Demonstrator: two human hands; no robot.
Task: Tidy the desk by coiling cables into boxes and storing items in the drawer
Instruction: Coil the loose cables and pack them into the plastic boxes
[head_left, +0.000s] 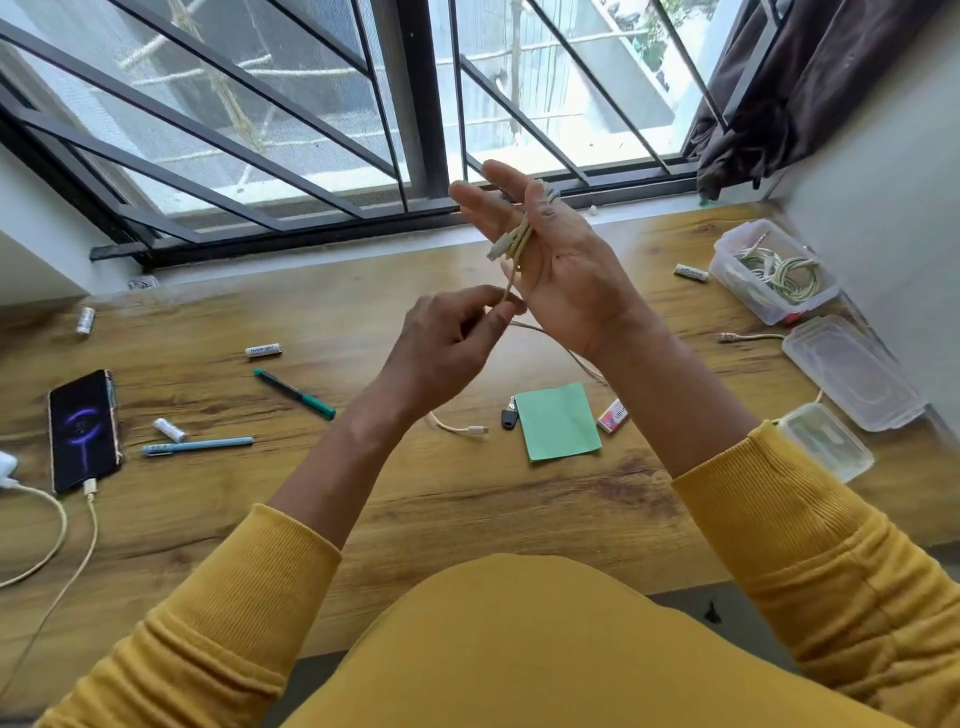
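My right hand (574, 273) is raised above the desk, palm toward me and fingers straight. A beige cable (521, 243) is looped several times around its fingers, with a white plug lying against the palm. Just below, my left hand (447, 348) pinches the same cable between thumb and fingertips. The rest of the cable drops to the wooden desk (467, 509) and ends in a plug (475, 430). An open clear box (727, 244) at the far right holds coiled cables.
Two more clear boxes (852, 374) (826, 447) and another cable end (748, 336) lie at the right. A green note (558, 428), eraser (613, 415), USB key (510, 418), pens (293, 393) (197, 446), batteries (263, 350) and a charging phone (83, 431) are scattered about.
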